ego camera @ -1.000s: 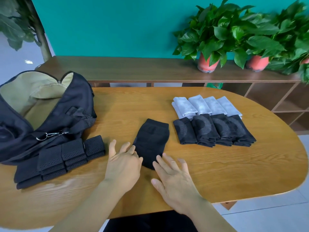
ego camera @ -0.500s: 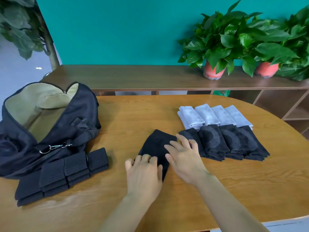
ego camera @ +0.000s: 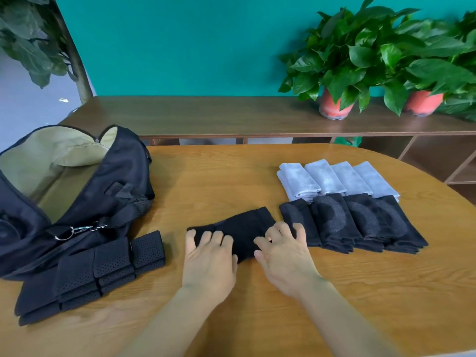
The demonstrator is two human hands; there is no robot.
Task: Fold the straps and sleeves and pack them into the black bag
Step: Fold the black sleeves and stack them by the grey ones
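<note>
In the head view, a black sleeve (ego camera: 239, 225) lies flat and crosswise on the wooden bench (ego camera: 360, 292), about midway along it and near the front edge. The left hand (ego camera: 210, 261) rests on the sleeve's left end with its fingers straight and close together. The right hand (ego camera: 283, 253) has its fingers spread and slightly bent, the tips pressing on the sleeve's right end. Just beside that hand, a row of folded black sleeves (ego camera: 360, 222) overlaps like tiles, and behind it sits a row of folded pale grey sleeves (ego camera: 334, 179), both near the bench's rounded right end. Bare wood runs between the hands and the far edge, and along the front right. The black bag (ego camera: 121, 191) stands at the left end with its top wide open; only tan lining (ego camera: 51, 161) shows inside. A metal clip (ego camera: 77, 230) hangs at its front. Folded black perforated straps (ego camera: 103, 269) lie stacked against the bag's front, close to the bench's near edge. Behind the bench, a brown shelf (ego camera: 206, 114) carries potted plants (ego camera: 347, 55).
</note>
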